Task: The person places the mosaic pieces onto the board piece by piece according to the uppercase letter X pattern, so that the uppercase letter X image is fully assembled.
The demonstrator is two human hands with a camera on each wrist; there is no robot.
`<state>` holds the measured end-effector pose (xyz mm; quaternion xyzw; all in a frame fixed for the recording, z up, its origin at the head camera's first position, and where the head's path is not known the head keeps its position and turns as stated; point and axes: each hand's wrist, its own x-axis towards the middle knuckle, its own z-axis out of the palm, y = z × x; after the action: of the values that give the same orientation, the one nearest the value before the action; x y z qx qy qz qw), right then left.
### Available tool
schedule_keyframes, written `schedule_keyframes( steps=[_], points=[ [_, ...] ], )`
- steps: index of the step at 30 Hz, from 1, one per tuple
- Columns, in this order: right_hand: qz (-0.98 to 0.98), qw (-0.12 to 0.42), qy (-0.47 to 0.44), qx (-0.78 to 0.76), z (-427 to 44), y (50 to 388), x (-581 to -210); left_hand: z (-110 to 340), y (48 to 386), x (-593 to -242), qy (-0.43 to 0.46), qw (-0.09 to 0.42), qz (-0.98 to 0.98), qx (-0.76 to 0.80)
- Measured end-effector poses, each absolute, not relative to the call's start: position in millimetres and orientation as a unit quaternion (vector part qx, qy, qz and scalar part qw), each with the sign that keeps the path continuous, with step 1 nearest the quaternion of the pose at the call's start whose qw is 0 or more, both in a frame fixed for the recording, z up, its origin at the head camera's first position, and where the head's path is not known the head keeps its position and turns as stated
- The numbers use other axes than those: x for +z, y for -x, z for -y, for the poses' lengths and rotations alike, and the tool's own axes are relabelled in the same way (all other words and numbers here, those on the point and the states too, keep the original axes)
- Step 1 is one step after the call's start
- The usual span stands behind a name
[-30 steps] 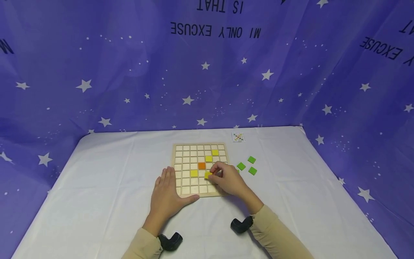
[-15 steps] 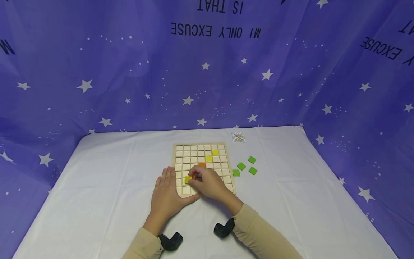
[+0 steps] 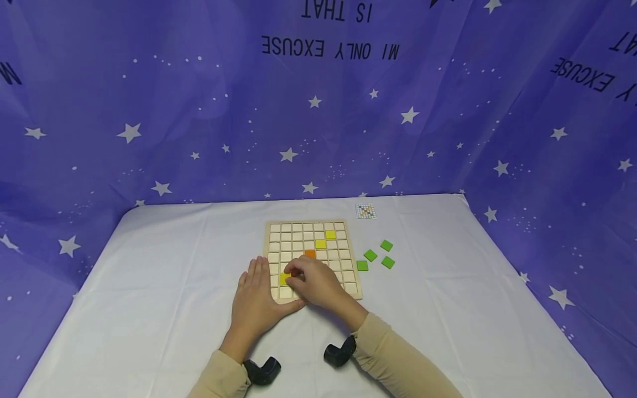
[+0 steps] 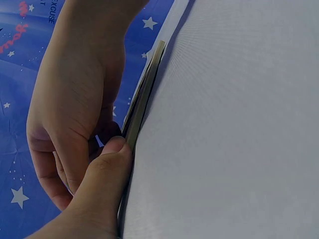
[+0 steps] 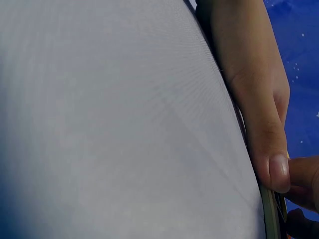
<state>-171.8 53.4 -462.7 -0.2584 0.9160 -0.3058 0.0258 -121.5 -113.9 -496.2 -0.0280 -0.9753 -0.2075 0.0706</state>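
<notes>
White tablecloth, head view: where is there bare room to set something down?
Bare cloth lies left of the left grip and right of the green tiles. Crowded: the board, where the right grip holds a yellow tile, and between board and tiles.

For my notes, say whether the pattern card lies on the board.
No, the card lies on the cloth beyond the far right corner of the board.

Right hand (image 3: 318, 282) masks part of pale wooden grid board (image 3: 297, 236)

It partly hides an orange square tile (image 3: 310, 254) and the yellow square tile (image 3: 284, 279) it pinches. The far white card's (image 3: 366, 211) coloured pattern is too small to read.
</notes>
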Motion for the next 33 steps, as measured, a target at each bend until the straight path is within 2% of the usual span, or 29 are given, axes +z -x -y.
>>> schedule_keyframes(
  steps=[10,20,26,33],
  points=[
    [-0.922,0.025,0.261,-0.284,-53,169,-461,114,121,-496,0.031,0.076,0.975,-0.206],
    [-0.909,0.03,0.326,-0.258,-66,168,-455,114,121,-495,0.028,0.075,0.973,-0.215],
    [-0.924,0.021,0.266,-0.275,-95,174,-450,114,122,-495,0.023,0.067,0.974,-0.217],
    [-0.937,0.007,0.173,-0.303,-149,195,-445,113,122,-496,0.021,0.061,0.972,-0.224]
  ],
)
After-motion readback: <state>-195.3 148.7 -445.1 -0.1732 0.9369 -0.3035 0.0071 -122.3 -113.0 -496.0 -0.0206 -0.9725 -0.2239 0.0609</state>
